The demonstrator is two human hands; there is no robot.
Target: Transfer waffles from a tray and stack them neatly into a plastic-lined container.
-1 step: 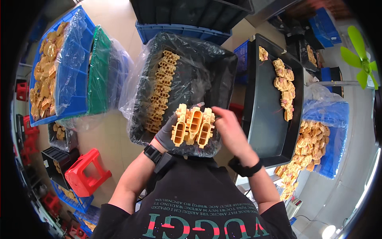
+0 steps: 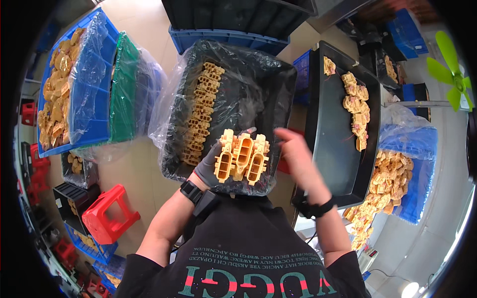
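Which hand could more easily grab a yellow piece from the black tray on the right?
Probably the right hand: it looks empty, though blurred, and is nearer that tray. The left hand holds yellow pieces.

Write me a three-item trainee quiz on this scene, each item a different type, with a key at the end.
1. True or false: the right hand is apart from the cluster of yellow parts.

2. Multiple choice: what is holding the cluster?
A) The right hand alone
B) The left hand, gloved in grey
C) Both hands together

3. Fill in the blank: inside the plastic-lined black bin, the row of yellow parts lies toward the ____ side of the picture.

Key: 1. True. 2. B. 3. Left.
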